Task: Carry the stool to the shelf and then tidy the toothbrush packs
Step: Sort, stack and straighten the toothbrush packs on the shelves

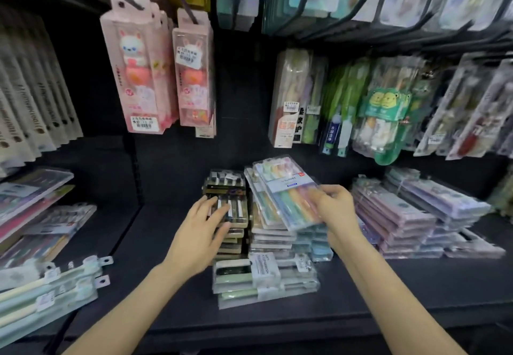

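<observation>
Stacks of toothbrush packs lie on the black shelf [172, 285]. My left hand [200, 232] rests with spread fingers on top of a dark black-and-gold stack [226, 188]. My right hand [337, 210] grips the near end of a pastel multicolour toothbrush pack [288, 191], tilted above a stack of clear packs [270, 236]. A low pile of green-and-white packs [263, 279] lies crosswise in front of both stacks. No stool is in view.
Purple packs [402, 216] are stacked at the right. Pink bunny packs [138, 77] and green packs [385, 110] hang from hooks above. More packs [47, 293] lie at the left edge, with white boxes [33, 105] above them.
</observation>
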`<state>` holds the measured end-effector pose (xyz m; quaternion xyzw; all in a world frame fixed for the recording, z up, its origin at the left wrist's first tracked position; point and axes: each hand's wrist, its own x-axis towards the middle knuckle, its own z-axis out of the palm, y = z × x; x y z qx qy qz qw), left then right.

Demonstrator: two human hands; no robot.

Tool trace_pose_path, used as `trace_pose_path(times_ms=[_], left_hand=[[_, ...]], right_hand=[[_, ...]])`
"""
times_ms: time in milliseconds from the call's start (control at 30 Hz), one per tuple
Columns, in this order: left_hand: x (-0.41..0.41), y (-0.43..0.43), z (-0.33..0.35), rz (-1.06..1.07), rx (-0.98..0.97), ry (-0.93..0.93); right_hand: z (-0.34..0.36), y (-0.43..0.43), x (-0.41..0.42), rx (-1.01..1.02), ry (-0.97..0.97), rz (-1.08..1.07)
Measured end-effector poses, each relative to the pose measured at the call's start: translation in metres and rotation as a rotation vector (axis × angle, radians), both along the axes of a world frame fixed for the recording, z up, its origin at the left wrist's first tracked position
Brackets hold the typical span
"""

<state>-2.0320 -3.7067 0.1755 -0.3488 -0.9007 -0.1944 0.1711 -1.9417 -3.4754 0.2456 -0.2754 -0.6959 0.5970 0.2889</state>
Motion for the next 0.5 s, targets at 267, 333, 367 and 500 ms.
trace_pose_path(times_ms=[267,333,367,500], left_hand=[[0.003,-0.004,0.006,-0.03,-0.065,0.008],[0.005,-0.012,0.008,-0.021,-0.054,0.022],[0.006,-0.021,0.008,-0.003,-0.048,0.037],[0.013,-0.1,-0.008,0.144,0.013,0.074]], right_hand=[[0.011,-0.015,-0.017,0.835,-0.466,-0.209],[0.008,-0.025,-0.01,0.932,-0.214,-0.309],[0.007,-0.038,-0.005,0.961,-0.026,-0.327],[-0.013,-0.123,0.009,0.834,0.404,0.092]])
